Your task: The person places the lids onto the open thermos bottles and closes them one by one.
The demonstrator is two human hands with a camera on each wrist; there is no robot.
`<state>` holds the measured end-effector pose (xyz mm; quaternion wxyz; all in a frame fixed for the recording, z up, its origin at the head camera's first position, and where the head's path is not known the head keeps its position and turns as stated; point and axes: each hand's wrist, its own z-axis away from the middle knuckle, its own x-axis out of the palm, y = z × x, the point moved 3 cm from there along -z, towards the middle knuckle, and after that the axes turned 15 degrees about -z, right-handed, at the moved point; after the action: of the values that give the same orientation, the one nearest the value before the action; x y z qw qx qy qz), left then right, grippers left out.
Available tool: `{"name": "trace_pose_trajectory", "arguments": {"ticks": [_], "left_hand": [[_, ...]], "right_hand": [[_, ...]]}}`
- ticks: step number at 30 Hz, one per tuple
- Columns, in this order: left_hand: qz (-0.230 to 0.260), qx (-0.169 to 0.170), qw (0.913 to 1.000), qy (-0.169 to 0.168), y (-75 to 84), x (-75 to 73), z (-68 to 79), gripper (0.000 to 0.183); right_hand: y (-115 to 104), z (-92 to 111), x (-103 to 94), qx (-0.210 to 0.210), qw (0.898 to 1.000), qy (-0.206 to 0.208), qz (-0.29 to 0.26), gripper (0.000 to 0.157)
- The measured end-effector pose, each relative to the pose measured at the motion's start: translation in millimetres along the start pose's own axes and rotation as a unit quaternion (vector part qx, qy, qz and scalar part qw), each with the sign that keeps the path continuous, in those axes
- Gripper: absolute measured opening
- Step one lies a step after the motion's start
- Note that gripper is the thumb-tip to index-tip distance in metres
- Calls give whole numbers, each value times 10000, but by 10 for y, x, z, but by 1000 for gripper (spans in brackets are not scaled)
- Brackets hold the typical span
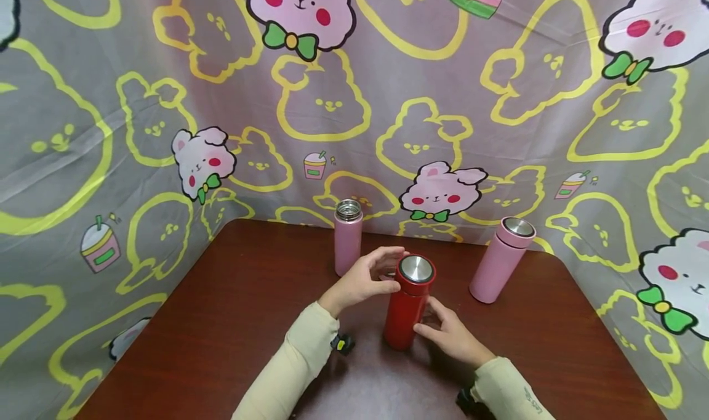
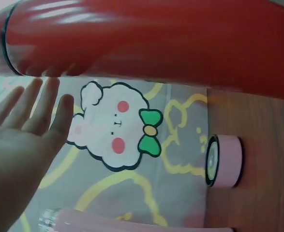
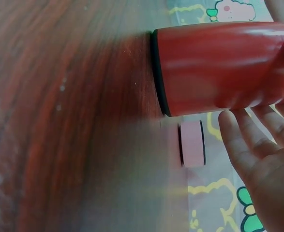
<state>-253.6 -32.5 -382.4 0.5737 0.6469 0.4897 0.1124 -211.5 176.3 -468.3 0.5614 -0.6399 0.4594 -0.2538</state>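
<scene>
A red thermos bottle [image 1: 406,315] with a steel-topped lid stands upright on the table in the head view. My left hand [image 1: 368,276] is beside its lid, the thumb at the front edge and the fingers spread toward the far side. In the left wrist view its relaxed fingers [image 2: 49,104] reach up to the bottle's edge. Lower down, on the right side, is my right hand [image 1: 451,335], its thumb overlapping the red body. Loosely extended fingers [image 3: 250,128] of that hand have their tips right at the bottle's side in the right wrist view.
Behind, to the left, stands a lidless pink thermos [image 1: 348,241]. A lidded pink thermos [image 1: 501,263] stands at the right. A loose pink lid [image 2: 229,161] sits on the brown table [image 1: 221,297] behind the red bottle. A cartoon-printed cloth [image 1: 332,155] hangs around the table.
</scene>
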Motion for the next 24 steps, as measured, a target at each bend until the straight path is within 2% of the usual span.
{"name": "trace_pose_trajectory", "arguments": {"ticks": [5, 14, 18, 24], "left_hand": [[-868, -80, 9958, 290, 89, 0, 8, 60], [-1345, 15, 9900, 430, 140, 21, -13, 63], [-1351, -45, 9900, 411, 122, 25, -40, 61], [-630, -211, 9977, 94, 57, 45, -70, 56]], "right_hand": [[-188, 6, 36, -94, 9999, -25, 25, 49], [-228, 1, 53, 70, 10000, -29, 18, 51], [-225, 1, 50, 106, 9999, -42, -13, 51], [-227, 8, 47, 237, 9997, -31, -1, 51]]}}
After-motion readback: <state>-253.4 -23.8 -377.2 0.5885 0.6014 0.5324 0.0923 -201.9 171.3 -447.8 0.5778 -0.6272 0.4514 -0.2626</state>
